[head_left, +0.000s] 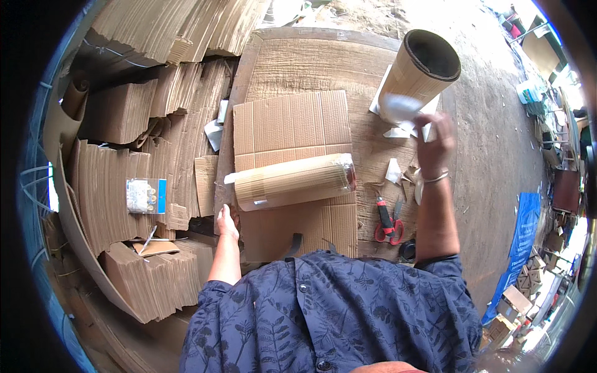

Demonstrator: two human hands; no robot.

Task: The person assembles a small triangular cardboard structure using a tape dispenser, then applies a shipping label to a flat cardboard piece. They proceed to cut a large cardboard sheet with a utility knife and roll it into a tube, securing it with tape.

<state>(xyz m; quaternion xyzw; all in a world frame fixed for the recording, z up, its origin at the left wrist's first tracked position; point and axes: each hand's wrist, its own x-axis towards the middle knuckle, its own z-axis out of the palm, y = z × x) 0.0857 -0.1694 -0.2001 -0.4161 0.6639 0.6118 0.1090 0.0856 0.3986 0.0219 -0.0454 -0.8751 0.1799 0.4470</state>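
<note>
A cardboard roll (292,180) lies across a flat corrugated cardboard sheet (292,121), with clear plastic wrapped about its right end. My left hand (227,224) is below the roll's left end, beside the sheet's edge, fingers apart and apparently holding nothing. Over the table's right part, my right hand (437,140) is raised and blurred by motion. A whitish, see-through blur (401,108) is at its fingertips, in front of a tall cardboard tube (413,71); whether I hold it cannot be told. Red-handled scissors (390,229) lie nearer me.
Stacks of folded cardboard (109,193) fill the left side, with a small clear packet (147,196) on one. Paper scraps (393,171) and a black tape roll (407,250) lie right of the sheet. A blue printed sheet (521,239) hangs at the far right.
</note>
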